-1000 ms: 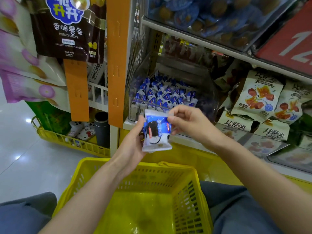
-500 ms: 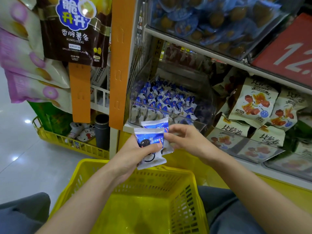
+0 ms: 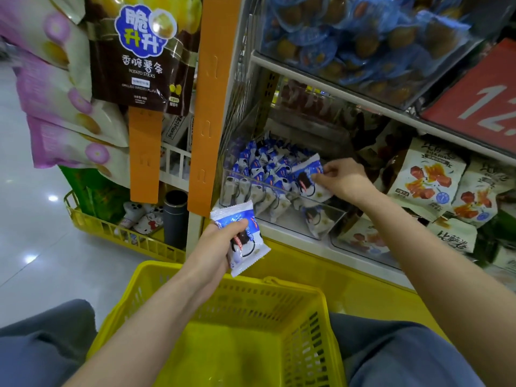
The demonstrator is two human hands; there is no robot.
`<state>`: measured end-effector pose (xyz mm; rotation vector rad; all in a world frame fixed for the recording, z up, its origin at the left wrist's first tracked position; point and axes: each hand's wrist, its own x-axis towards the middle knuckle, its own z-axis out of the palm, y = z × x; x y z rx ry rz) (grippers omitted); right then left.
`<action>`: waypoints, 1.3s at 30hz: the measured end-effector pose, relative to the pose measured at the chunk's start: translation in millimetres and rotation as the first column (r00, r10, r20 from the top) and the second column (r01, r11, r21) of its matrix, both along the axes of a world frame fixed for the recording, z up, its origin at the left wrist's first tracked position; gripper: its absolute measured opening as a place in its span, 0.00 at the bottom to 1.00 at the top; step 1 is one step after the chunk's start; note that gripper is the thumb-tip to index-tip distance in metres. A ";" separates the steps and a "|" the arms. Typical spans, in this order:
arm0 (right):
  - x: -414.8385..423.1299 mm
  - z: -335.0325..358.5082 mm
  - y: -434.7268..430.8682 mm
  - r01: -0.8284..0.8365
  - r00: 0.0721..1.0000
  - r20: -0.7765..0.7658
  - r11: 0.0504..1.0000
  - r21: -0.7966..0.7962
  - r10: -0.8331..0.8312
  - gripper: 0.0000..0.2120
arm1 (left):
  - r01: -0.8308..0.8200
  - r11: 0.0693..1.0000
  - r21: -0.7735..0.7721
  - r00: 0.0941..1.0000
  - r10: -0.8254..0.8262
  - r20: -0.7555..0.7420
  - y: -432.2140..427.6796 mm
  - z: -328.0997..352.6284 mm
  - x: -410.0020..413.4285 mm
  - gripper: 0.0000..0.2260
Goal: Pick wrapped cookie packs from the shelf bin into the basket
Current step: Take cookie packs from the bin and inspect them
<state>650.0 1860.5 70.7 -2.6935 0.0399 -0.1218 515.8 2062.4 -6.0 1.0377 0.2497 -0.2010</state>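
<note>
Cookie packs in blue and white wrap fill the clear shelf bin (image 3: 325,212) ahead of me, standing on end in rows with their blue tops up and tipped toward the back. My right hand (image 3: 346,181) is up at the bin's front wall, thumb and fingertips pinching one pack (image 3: 305,177) by its right edge. That pack is raised above its neighbours, its long axis leaning, blue end up and to the back, pale end down against the bin's front. My left hand (image 3: 220,243) is lower and nearer to me, fingers curled round a second pack (image 3: 245,238). Whether another lies stacked behind it I cannot tell. This held pack runs roughly top to bottom, blue end toward the shelf, pale end pointing down at the yellow basket (image 3: 293,287). The basket sits between my knees, below both hands, and its floor looks bare where I can see it. The left hand hangs just above the far rim, so it is the nearer one to drop. I judge the right must draw back and down toward me to clear the bin wall first.
</note>
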 end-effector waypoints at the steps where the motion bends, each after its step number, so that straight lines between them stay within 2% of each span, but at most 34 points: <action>1: 2.8 -1.1 -0.3 -0.007 0.998 -0.070 0.998 -0.061 0.002 0.08 | 0.011 1.000 0.023 1.000 -0.011 0.003 0.1 0.1 -0.7 0.10; 4: 8.6 -5.8 1.9 -0.077 0.971 -0.239 0.979 -0.191 0.029 0.13 | 0.047 0.997 0.067 0.999 -0.048 0.009 2.1 -0.7 -1.0 0.13; 7: 14.8 -12.2 7.5 -0.074 0.959 -0.284 0.978 -0.195 0.015 0.16 | 0.056 0.996 0.069 0.998 -0.056 -0.008 2.0 0.6 1.0 0.13; 11: 23.1 -20.8 17.6 -0.004 0.958 -0.286 0.993 -0.118 -0.030 0.13 | 0.064 0.996 0.055 0.998 -0.063 -0.019 3.9 1.6 4.4 0.13; 13: 26.7 -26.5 19.7 -0.028 0.950 -0.312 0.998 -0.061 0.008 0.13 | 0.072 0.995 0.063 0.997 -0.071 -0.018 5.7 0.9 5.0 0.12; 16: 27.8 -28.4 16.6 -0.033 0.918 -0.389 0.991 0.128 0.081 0.12 | 0.071 0.995 0.072 0.997 -0.069 -0.025 6.8 -1.7 6.5 0.12; 20: 25.0 -23.1 11.0 -0.053 0.878 -0.460 0.983 0.178 0.131 0.15 | 0.099 0.991 0.093 0.995 -0.099 -0.005 6.0 -4.9 8.3 0.12; 23: 14.5 -19.1 15.3 -0.073 0.920 -0.380 0.995 0.069 0.094 0.17 | 0.133 0.987 0.089 0.990 -0.136 0.023 3.1 -7.2 7.9 0.09; 25: 3.6 -17.9 19.5 -0.085 0.965 -0.252 0.995 -0.045 0.071 0.15 | 0.130 0.984 0.121 0.991 -0.133 0.024 1.6 -10.1 7.9 0.08; 26: -2.6 -19.3 20.8 -0.100 0.983 -0.159 0.994 -0.051 0.091 0.14 | 0.124 0.983 0.134 0.992 -0.127 0.016 0.9 -12.1 8.1 0.08; 29: -33.6 -26.3 25.9 -0.215 0.952 0.239 0.973 0.082 0.191 0.10 | 0.110 0.980 0.168 0.994 -0.113 0.006 0.2 -16.1 7.9 0.09; 31: -60.6 -34.7 32.0 -0.325 0.887 0.397 0.930 0.173 0.236 0.08 | 0.104 0.973 0.204 0.994 -0.107 0.005 -0.3 -19.0 7.9 0.09; 33: -83.4 -49.3 38.7 -0.385 0.878 0.387 0.895 0.225 0.281 0.06 | 0.103 0.961 0.258 0.994 -0.109 0.012 -1.8 -19.8 7.2 0.08; 37: -104.3 -80.1 50.5 -0.328 0.941 0.090 0.819 0.471 0.325 0.05 | 0.079 0.939 0.334 0.992 -0.105 0.063 -9.2 -23.5 5.6 0.09; 39: -103.9 -89.0 52.3 -0.281 0.942 0.014 0.769 0.575 0.335 0.04 | 0.084 0.922 0.377 0.990 -0.120 0.073 -11.8 -25.9 4.4 0.10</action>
